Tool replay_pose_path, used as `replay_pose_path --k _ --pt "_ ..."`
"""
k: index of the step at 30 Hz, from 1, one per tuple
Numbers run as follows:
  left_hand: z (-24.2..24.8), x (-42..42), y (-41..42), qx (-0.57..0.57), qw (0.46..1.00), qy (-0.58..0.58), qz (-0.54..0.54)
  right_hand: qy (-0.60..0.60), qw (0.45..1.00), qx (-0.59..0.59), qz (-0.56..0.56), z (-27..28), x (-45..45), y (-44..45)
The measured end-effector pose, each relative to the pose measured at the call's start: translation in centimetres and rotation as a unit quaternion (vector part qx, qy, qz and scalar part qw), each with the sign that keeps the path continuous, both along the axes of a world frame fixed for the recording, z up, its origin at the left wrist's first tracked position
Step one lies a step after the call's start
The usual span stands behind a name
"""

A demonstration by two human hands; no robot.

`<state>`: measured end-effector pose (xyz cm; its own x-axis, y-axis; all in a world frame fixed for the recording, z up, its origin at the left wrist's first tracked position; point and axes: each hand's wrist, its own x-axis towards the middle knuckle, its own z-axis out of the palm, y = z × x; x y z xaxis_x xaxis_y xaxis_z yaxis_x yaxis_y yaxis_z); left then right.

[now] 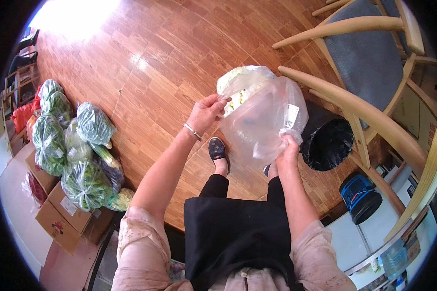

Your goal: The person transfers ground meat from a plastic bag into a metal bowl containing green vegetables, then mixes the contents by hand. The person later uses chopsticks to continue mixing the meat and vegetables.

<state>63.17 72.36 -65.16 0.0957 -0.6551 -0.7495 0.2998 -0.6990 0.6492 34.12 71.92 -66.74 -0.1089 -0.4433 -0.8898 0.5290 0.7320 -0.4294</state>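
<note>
A translucent plastic bag [256, 120] is stretched out before me, above the floor. My right hand [288, 151] grips a bunched corner of it, below a white label [291, 115] that bears writing. With thumb and fingers my left hand [205, 113] pinches the bag's other edge. Just beyond it, a second whitish bag [244, 77] shows pale contents with yellow-green bits; what they are I cannot tell. Part of that bag is hidden by the one I hold.
To the right stand a bin with a black liner [327, 143] and a wooden chair with a grey seat [364, 62]. Several bags of leafy vegetables [85, 182] lie at the left around a cardboard box [69, 207]. A blue-and-black container [360, 196] sits at lower right. Wood-pattern flooring [160, 72] extends ahead.
</note>
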Motion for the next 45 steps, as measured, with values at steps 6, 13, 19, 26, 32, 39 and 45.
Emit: replay_pose_path --k 6,13,19,26,32,39,45 --pt "-0.9 -0.6 2.6 0.015 0.999 -0.025 0.046 0.064 0.992 -0.085 -0.063 0.4 3.1 -1.0" --pt "1.1 -2.7 -1.2 -0.082 0.993 -0.001 0.084 0.199 0.957 -0.206 0.03 -1.8 4.6 2.8" --pt "0.5 -3.2 -0.3 -0.031 0.997 -0.067 -0.03 0.164 0.969 -0.185 0.011 -2.1 5.0 -1.0" --pt "-1.0 -2.0 -0.6 -0.063 0.987 -0.14 0.036 0.168 0.935 -0.301 0.087 -1.5 3.7 -2.5" --pt "-1.9 -0.3 -5.8 -0.034 0.997 0.017 0.066 0.232 0.833 -0.371 0.339 -4.3 1.8 0.4" --pt "-0.9 -0.3 -8.3 -0.069 0.988 0.045 0.131 0.276 0.762 -0.408 0.42 -3.3 2.6 0.4" --pt "1.6 -5.2 -6.9 -0.078 0.975 -0.205 -0.033 0.324 0.717 -0.392 0.477 -5.4 1.4 2.4"
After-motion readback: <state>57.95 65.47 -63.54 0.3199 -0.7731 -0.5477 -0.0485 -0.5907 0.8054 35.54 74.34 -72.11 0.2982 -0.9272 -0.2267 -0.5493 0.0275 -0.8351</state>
